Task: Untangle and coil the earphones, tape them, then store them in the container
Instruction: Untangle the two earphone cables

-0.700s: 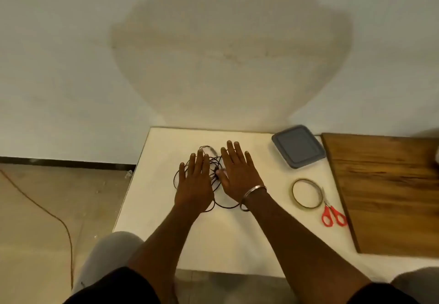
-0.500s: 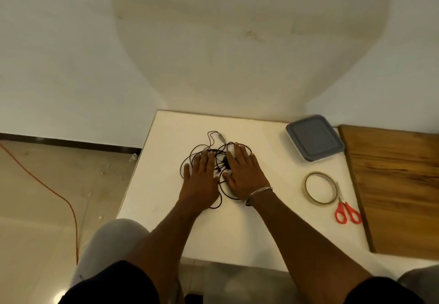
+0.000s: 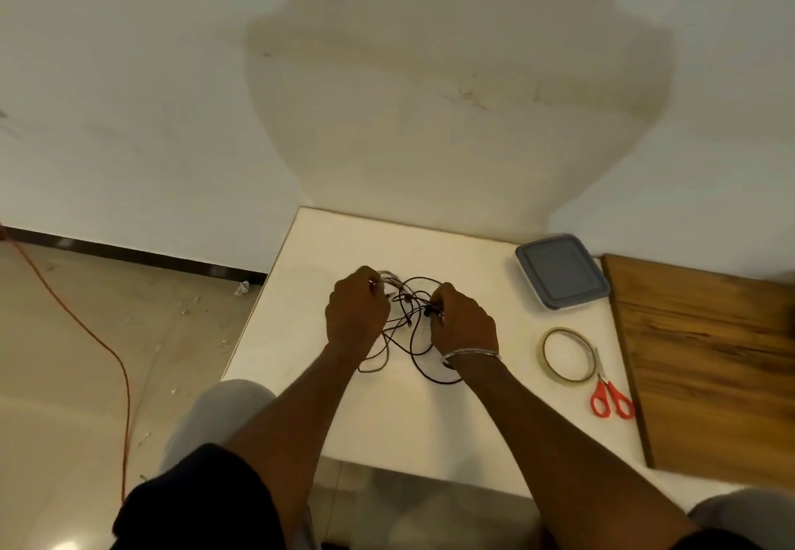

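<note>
Both hands, L (image 3: 356, 315) & R (image 3: 463, 322), curled, pinching tangled earphones (image 3: 411, 320) mid-table (image 3: 301, 334); container (image 3: 562, 271) w/ lid on at far right corner.

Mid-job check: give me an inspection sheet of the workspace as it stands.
Surface: white table; wooden board along its right side.
Job's things: earphones tangled, uncoiled; tape roll and red scissors lie right of them; container, grey lid on, at the far right.
Clutter: small scraps on the floor left of the table.
Grips: left hand and right hand each pinch the earphones' wire; lower loops lie on the table.
Cables: orange cable runs across the floor, left.
Surroundings: pale wall with a large stain.
</note>
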